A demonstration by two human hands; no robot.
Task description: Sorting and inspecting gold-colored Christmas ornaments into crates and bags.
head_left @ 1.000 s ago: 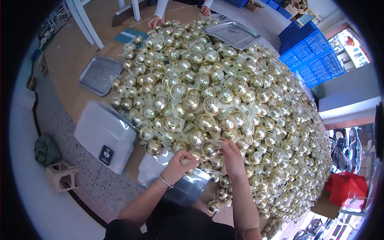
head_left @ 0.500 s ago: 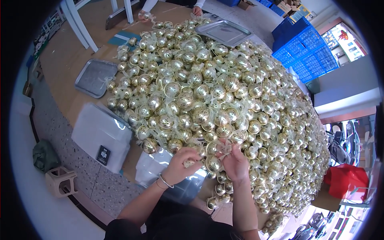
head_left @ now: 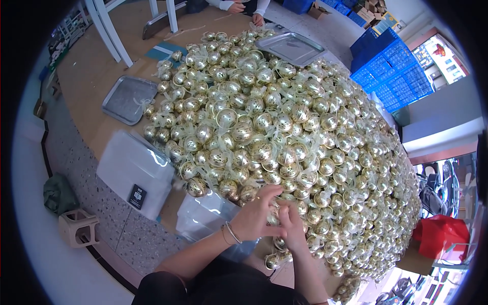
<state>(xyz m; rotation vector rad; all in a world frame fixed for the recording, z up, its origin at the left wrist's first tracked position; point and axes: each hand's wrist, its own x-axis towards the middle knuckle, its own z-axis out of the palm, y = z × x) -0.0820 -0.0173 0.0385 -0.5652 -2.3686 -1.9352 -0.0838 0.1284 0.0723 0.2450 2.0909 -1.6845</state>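
Observation:
Just in front of me, my left hand curves with its thumb and fingers around a gold ball ornament. My right hand meets it from the other side, fingers bent in and closed at the ornament's upper edge, where a pale sheer ribbon is partly hidden. Thumb and fingertips of both hands nearly touch. Beyond them spreads a large heap of gold ball ornaments with dark script and pale ribbons.
Left of the heap lie a metal tray and clear plastic sheets with a small black card. Another tray rests at the far edge, near a co-worker's hands. Blue crates stand far right; a beige stool stands left.
My hands have come together around the ornament, the left moving right and the right slightly lower. The co-worker's hand has drawn back from the heap. The whole view has shifted slightly.

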